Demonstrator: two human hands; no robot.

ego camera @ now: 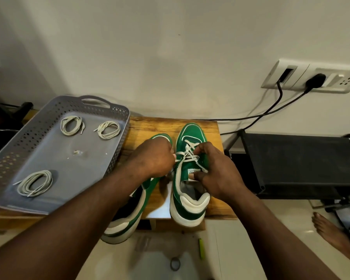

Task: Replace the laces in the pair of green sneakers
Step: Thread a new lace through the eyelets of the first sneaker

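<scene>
Two green sneakers with white soles stand on a small wooden table (150,126). The right sneaker (190,178) still carries a white lace (188,152) crossed through its upper eyelets. My left hand (152,156) pinches one end of that lace at the shoe's left side. My right hand (216,170) grips the shoe at the tongue, fingers curled over the lacing and thumb on the tongue label. The left sneaker (133,209) lies mostly hidden under my left hand and forearm; whether it is laced is hidden.
A grey perforated tray (49,150) at the left holds three coiled white laces (35,182) (71,125) (108,129). A black rack (301,164) stands at the right, with wall sockets and cables behind. A bare foot (331,235) is on the floor.
</scene>
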